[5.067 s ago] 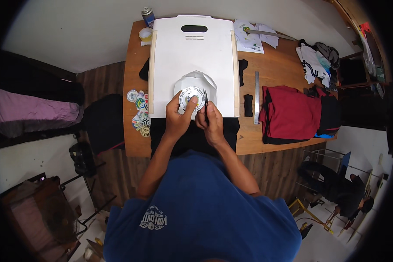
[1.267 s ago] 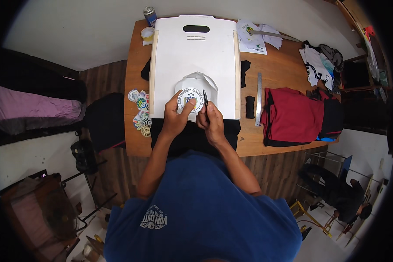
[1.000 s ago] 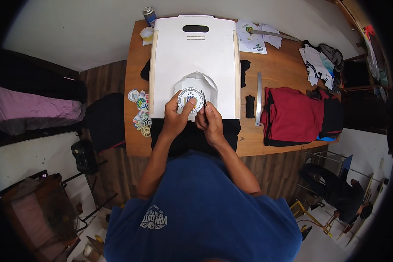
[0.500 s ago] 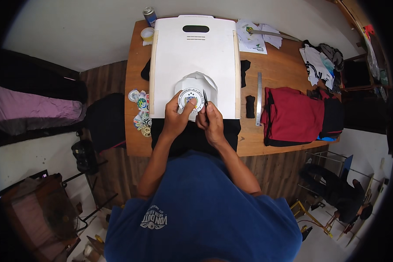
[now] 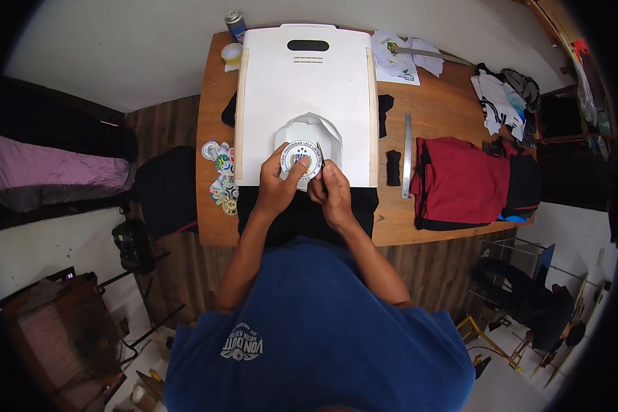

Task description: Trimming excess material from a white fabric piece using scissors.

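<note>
A round white emblem [image 5: 303, 145] with a dark ring border and a coloured centre is pinched in my left hand [image 5: 276, 189], its thumb lying across the front. My right hand [image 5: 334, 199] is closed around small dark scissors [image 5: 319, 148], their blades at the emblem's right edge and the handles mostly hidden by my fingers. A curved strip of white paper [image 5: 332, 129] arches beyond the emblem, above a white panel [image 5: 307, 89] with a dark oval slot. Whether the strip is still joined to the emblem is hard to see.
Several round emblems [image 5: 223, 165] lie at the table's left side. A metal ruler [image 5: 407, 154] and a folded dark red garment [image 5: 462, 182] are on the right. Behind stand a spray can [image 5: 235, 27] and a tape roll [image 5: 232, 53]. Printed paper scraps [image 5: 398, 62] lie far right.
The emblem has turned slightly in my left hand. The scissor blades have shifted a little against its right edge. Both hands stay in nearly the same place.
</note>
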The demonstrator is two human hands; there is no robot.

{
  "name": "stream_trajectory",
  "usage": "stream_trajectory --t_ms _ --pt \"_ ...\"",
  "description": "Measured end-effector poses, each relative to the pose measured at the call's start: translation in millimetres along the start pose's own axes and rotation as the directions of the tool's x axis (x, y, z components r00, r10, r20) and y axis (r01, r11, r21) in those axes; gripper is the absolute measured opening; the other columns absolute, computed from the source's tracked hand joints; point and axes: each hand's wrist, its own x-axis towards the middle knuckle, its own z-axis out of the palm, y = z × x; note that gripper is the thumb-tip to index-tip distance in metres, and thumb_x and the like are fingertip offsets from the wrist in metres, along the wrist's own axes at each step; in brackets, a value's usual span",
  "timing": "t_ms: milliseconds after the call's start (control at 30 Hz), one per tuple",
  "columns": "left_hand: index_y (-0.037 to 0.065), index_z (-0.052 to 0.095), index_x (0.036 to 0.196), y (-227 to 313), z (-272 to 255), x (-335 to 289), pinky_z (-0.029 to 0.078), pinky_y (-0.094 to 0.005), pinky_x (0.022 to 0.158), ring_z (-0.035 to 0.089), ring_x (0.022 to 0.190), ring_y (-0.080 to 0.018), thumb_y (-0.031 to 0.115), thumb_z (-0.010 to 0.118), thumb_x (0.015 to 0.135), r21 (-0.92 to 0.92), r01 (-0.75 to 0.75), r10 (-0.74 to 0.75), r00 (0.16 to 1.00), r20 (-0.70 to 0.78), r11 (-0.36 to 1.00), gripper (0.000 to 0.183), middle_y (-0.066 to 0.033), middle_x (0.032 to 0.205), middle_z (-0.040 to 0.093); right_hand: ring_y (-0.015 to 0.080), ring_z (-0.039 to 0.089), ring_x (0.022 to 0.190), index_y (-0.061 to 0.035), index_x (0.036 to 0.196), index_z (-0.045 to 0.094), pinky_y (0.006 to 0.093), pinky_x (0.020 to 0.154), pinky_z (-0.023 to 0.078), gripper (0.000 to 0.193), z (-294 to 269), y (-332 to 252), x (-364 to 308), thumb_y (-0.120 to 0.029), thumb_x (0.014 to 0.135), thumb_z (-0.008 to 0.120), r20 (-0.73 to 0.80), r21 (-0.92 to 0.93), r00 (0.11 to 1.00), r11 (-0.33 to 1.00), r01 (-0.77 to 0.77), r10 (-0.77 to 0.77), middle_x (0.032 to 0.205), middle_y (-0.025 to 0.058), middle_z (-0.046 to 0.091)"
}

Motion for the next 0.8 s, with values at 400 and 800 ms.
stream_trajectory --t_ms 400,800 --pt "-0.002 0.063 0.091 8.9 19.7 1.7 0.046 -0.0232 0.068 0.057 0.076 -0.0075 0.013 0.058 0.091 -0.133 -0.017 -0.012 0.978 -0.21 0.991 0.015 -0.0034 0.082 0.064 0.0071 0.027 0.047 -0.009 0.09 0.042 0.0214 0.044 0.025 0.034 5.9 0.6 0.6 -0.039 0.102 0.03 -0.023 0.007 0.999 0.999 0.045 -0.045 0.057 -0.0018 0.032" --pt "-0.002 0.063 0.092 13.7 27.6 -0.1 0.044 -0.0216 0.065 0.055 0.075 -0.0062 0.014 0.06 0.092 -0.19 -0.033 -0.024 0.958 -0.286 0.981 0.017 -0.0023 0.082 0.064 0.0063 0.031 0.057 -0.0038 0.113 0.045 0.0215 0.054 0.03 0.031 0.7 -1.3 8.6 -0.031 0.1 0.042 -0.181 0.131 0.971 0.974 0.183 -0.158 0.065 -0.004 0.034"
